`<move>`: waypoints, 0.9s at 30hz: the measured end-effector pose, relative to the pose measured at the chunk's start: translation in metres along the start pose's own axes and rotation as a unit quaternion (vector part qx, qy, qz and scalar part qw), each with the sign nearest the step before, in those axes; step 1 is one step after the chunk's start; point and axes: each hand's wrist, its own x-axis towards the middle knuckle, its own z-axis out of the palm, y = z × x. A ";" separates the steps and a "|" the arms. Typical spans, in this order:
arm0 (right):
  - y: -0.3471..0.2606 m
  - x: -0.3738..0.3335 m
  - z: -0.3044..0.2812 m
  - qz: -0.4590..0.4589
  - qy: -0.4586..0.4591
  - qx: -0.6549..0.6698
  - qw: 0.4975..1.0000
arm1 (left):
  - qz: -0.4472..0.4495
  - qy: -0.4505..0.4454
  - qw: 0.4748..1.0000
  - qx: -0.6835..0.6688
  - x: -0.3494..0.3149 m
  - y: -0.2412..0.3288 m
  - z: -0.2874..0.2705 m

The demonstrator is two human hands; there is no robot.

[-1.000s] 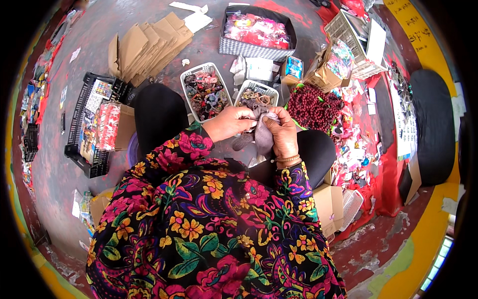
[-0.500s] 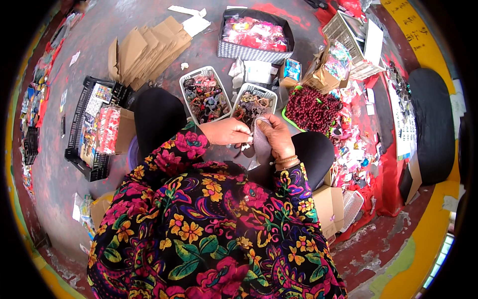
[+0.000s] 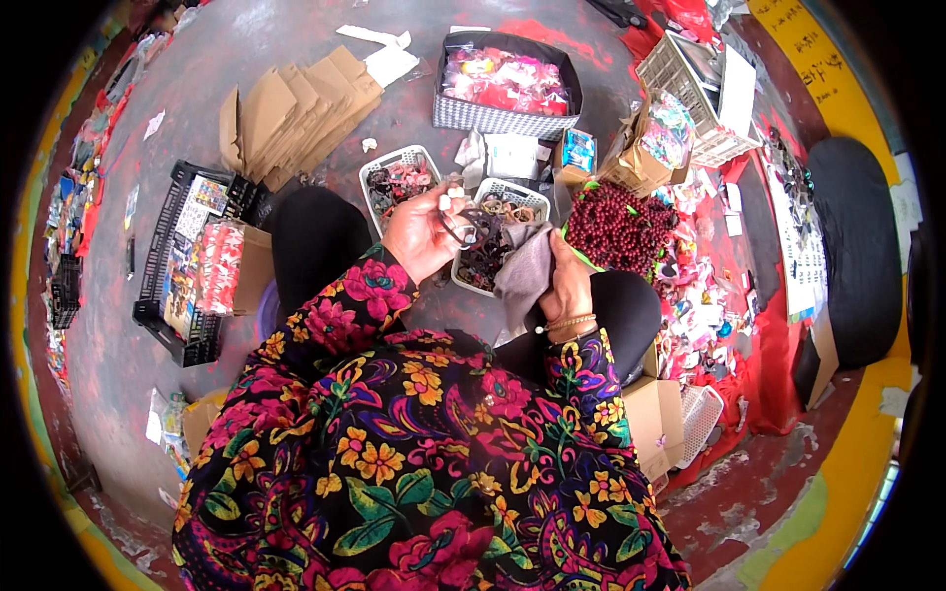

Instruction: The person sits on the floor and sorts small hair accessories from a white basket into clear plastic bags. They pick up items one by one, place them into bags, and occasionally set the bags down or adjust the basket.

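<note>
My left hand is raised palm up, its fingers curled on a dark elastic hair tie with small white pieces near the fingertips. In my right hand a greyish-mauve cloth is pinched between thumb and fingers and hangs down limp. Under and between the hands stands a white plastic basket with dark and brown hair ties in it. Partly behind my left hand, a second white basket holds pink, red and dark hair ties.
Dark red beads fill a green tray on the right, beside a spread of small packets. Ahead stands a checked box of pink packets. Flattened cartons and a black crate are on the left.
My hands have drawn apart. The left has moved up and leftward with the dark hair tie, while the right keeps the cloth, which now spreads out more.
</note>
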 end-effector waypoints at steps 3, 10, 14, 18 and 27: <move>0.011 -0.003 0.005 0.095 -0.032 0.009 0.995 | 0.025 -0.037 0.999 -0.024 0.004 0.002 0.002; 0.013 -0.017 0.024 0.083 -0.157 0.144 0.973 | 0.007 -0.034 0.999 0.002 0.007 -0.014 0.014; 0.009 -0.022 0.030 0.011 -0.201 0.097 0.975 | 0.019 0.011 0.999 0.039 0.005 -0.020 0.009; 0.014 -0.018 0.020 -0.015 -0.162 0.033 0.986 | 0.007 -0.007 1.000 0.023 0.007 -0.023 0.002; 0.017 -0.012 0.018 -0.073 -0.125 -0.006 0.989 | 0.001 0.064 0.995 0.075 0.001 -0.035 0.004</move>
